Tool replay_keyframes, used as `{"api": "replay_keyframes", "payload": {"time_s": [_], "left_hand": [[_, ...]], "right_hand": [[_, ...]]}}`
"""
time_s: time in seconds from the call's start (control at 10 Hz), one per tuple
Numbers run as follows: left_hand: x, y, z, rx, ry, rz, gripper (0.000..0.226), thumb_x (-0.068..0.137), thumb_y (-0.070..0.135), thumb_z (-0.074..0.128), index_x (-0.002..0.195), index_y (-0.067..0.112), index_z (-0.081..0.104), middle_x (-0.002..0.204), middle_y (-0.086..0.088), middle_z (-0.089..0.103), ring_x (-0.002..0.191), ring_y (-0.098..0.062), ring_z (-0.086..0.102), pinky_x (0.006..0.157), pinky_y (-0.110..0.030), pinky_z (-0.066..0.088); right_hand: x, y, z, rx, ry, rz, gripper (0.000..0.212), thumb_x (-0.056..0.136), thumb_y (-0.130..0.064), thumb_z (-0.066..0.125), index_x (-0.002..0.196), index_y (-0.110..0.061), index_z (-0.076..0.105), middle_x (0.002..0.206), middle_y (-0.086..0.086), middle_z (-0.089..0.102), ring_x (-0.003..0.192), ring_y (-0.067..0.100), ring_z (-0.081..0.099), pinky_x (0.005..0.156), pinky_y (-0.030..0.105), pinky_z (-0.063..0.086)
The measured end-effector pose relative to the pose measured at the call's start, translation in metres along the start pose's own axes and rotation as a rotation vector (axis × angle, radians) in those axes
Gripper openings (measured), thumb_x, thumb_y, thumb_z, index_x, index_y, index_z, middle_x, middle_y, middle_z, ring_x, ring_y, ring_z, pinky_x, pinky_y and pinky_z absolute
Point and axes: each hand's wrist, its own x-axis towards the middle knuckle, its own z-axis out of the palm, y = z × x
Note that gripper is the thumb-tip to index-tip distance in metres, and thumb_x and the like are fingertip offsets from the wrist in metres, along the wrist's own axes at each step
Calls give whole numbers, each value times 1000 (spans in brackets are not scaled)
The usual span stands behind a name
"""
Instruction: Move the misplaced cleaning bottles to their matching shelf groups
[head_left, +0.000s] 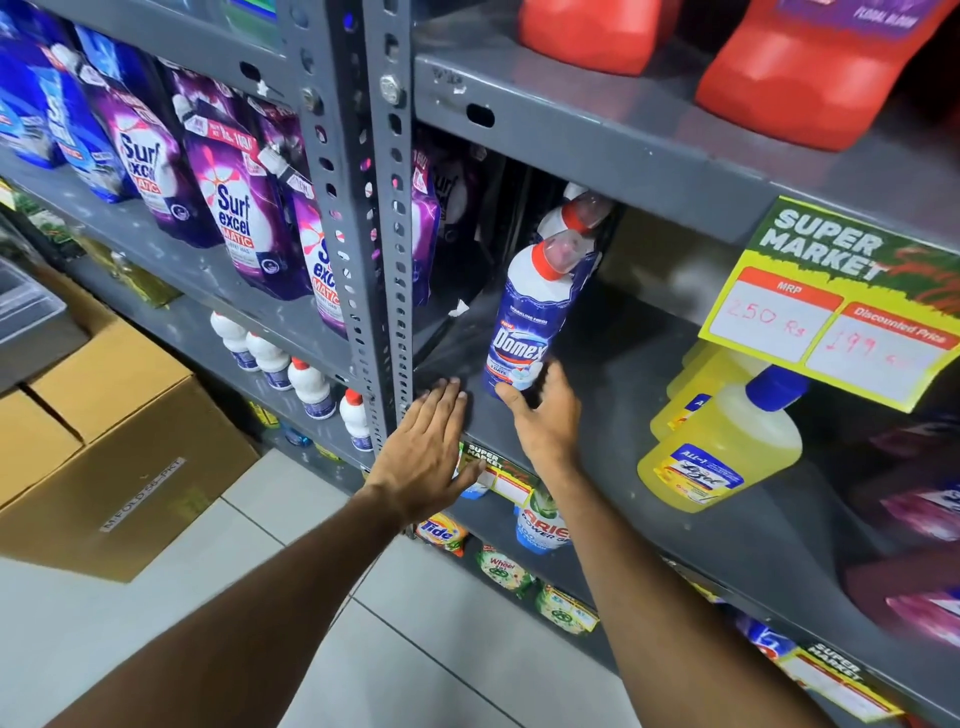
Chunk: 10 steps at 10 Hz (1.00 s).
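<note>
A: Status on the Domex bottle (524, 322)?

B: It stands upright on the grey shelf (613, 426), near the front edge, just right of the slotted upright post (374, 249). A second bottle of the same kind (576, 213) sits directly behind it. So this bay reads as a Domex group of two.

A: Hands?

B: The right hand (540, 415) is at the bottle's base, fingers (511, 397) spread open and touching the lower label, not closed around it. The left hand (426, 452) lies flat and open on the shelf lip, holding nothing.

A: Placing or picking?

B: Can't tell from one frame. It looks like a placement beside its match.

A: What's left?

B: The yellow Lizol bottles (722, 452) sit further right on the same shelf, well apart. The white red-capped bottles (311, 384) on the lower left shelf look grouped. No obvious stray is visible; the blurred right side is unreadable.
</note>
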Motion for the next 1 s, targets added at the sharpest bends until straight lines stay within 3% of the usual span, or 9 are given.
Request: {"api": "replay_keyframes", "payload": {"time_s": [0.2,0.9,1.0], "left_hand": [[4,-1,-4,-3,-21,-18,97,101,74,17,162,0,-3,169,-21,-10,159,-32,-7,128,-43,-7],[5,-2,-2,7,-121,-41,99,100,73,18,161,-1,-7,170,-22,-12,159,-32,-11,130,-46,1],[4,-3,-9,-1,-187,-10,98,101,69,23,160,-1,-9,169,-22,-15,159,-31,-11,129,-42,-7]], "right_hand": [[4,-2,2,-13,-30,-10,57,88,-30,86,135,-16,57,131,0,73,116,13,73,101,41,61],[10,7,9,-35,-46,-23,66,82,-31,90,137,-20,56,132,-2,73,117,12,72,102,44,60],[-4,11,9,17,-21,-37,80,77,-28,94,145,-20,53,141,0,68,126,12,67,105,30,57]]}}
